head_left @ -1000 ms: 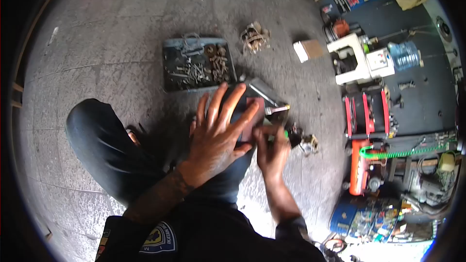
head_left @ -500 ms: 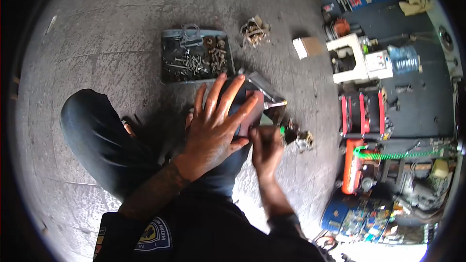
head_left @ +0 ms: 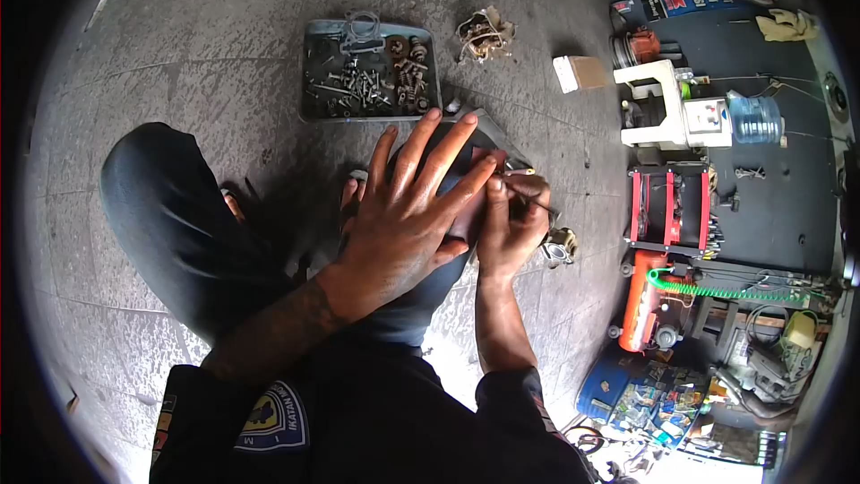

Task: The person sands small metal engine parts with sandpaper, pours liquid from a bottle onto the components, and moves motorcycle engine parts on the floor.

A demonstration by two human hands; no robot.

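Note:
My left hand (head_left: 403,215) lies with its fingers spread over a flat reddish-brown sheet (head_left: 462,226) on my right thigh, pressing on it. Most of that sheet is covered by the hand. At the sheet's right edge, my right hand (head_left: 512,229) is closed around a thin dark pen-like tool (head_left: 542,206); its tip is hidden by the fingers, close to my left index fingertip. Just past the knee, a grey flat-sided object (head_left: 484,128) stands partly hidden. A small metal part (head_left: 561,246) sits on the floor right of my right hand.
A metal tray (head_left: 306,72) of bolts and gears sits ahead on the floor. Beyond it are a bundle of parts (head_left: 485,34) and a small box (head_left: 582,73). Along the right stand a white stool (head_left: 661,108), a red tool rack (head_left: 670,208) and an orange compressor tank (head_left: 640,300).
My right hand has moved forward along the sheet's edge and turned, so the thin tool now shows. My left hand stays spread on the sheet. The view has shifted slightly.

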